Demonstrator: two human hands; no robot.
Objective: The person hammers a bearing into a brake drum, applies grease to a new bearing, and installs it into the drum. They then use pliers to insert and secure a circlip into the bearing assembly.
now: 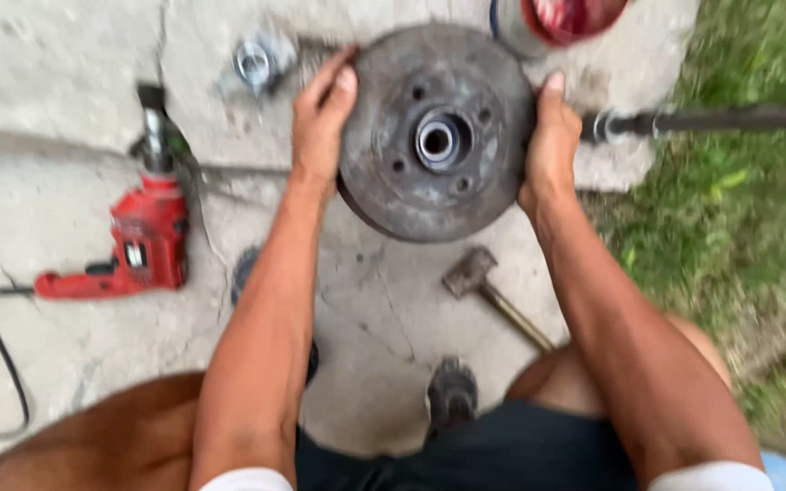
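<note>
The left hand [320,118] and the right hand [549,145] are each clasping an opposite edge of a rusty brake drum [437,132], fingers curled over its rim, holding it lifted and tilted above the cracked concrete floor [75,55] — hub bore facing up. The drum is sitting free in the hands, off any axle. Just below it a hammer [484,286] is lying; further left a red electric drill [138,241] is resting — grass [748,227] is bordering the right.
</note>
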